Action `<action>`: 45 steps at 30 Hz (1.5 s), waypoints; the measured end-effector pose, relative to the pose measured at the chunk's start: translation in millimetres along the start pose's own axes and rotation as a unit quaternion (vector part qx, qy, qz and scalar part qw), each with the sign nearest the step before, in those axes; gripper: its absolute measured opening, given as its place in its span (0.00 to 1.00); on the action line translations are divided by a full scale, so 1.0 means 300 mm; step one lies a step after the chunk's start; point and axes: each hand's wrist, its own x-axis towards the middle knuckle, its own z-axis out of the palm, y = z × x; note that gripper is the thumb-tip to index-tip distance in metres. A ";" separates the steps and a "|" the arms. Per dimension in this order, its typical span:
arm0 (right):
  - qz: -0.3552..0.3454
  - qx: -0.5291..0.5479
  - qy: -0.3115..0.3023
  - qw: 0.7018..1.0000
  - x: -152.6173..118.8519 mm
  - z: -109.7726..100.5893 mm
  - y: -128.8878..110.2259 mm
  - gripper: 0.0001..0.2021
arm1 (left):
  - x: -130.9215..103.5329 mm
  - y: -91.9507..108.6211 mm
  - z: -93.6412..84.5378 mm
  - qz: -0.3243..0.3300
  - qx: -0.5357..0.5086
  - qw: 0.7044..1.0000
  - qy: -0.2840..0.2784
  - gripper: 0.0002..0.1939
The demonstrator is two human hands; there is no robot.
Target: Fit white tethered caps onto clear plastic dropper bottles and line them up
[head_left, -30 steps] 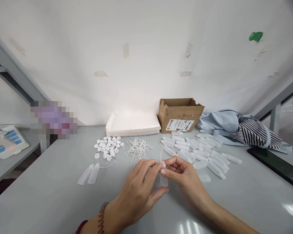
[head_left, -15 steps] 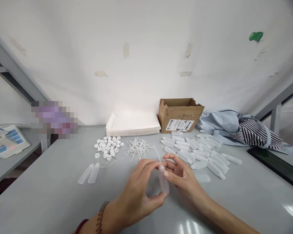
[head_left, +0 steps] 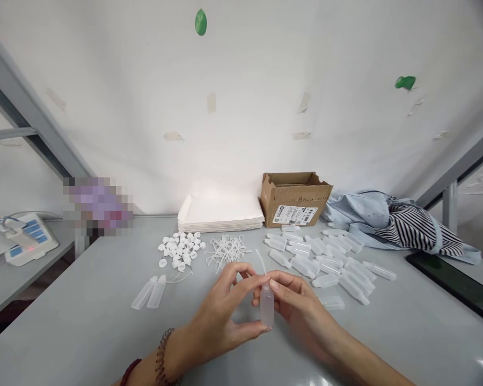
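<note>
Small bottle (head_left: 267, 308): stands up straighter now than before, held over the gray table (head_left: 84, 316), thin tube (head_left: 261, 261) poking up.
Left hand (head_left: 221, 310): thumb at its bottom, finger near its top, holding it between them.
Right hand (head_left: 298, 303): fingers have come in closer and pinch near its neck.
White caps (head_left: 180, 246): in a pile beside the white loops (head_left: 227, 249).
Other bottles (head_left: 302, 265): lying in front of the brown box (head_left: 295, 201).

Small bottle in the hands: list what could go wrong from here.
The small bottle might slip, since the left hand has only its thumb at the base. The thin strand sticking up at its top could snag or bend. The right hand could nudge the loose bottles nearby.
</note>
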 end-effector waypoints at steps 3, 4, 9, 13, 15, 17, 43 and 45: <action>0.004 0.006 0.015 1.000 0.002 0.002 -0.003 0.06 | -0.002 0.001 0.001 0.000 0.008 1.000 0.000 0.35; 0.007 0.004 0.021 1.000 0.002 0.002 -0.005 0.06 | -0.003 0.004 0.001 -0.003 0.011 1.000 -0.003 0.35; 0.023 -0.023 0.050 0.998 0.002 0.003 -0.005 0.09 | 0.007 0.030 -0.018 0.003 0.049 0.998 -0.033 0.32; 0.007 -0.038 0.072 0.997 0.007 0.026 0.013 0.12 | 0.009 0.059 -0.059 0.021 0.083 0.994 -0.068 0.27; 0.003 -0.042 0.068 0.997 0.009 0.047 0.029 0.13 | -0.008 0.074 -0.081 0.023 0.112 0.990 -0.078 0.25; 0.012 -0.046 0.055 0.997 0.012 0.073 0.048 0.13 | -0.037 0.087 -0.102 0.030 0.154 0.984 -0.082 0.23; 0.110 -0.217 -0.043 0.969 0.337 0.285 0.203 0.19 | -0.236 -0.078 -0.423 -0.125 0.220 0.958 -0.137 0.26; 0.108 -0.224 -0.044 0.968 0.343 0.283 0.205 0.21 | -0.240 -0.080 -0.419 -0.129 0.212 0.959 -0.139 0.28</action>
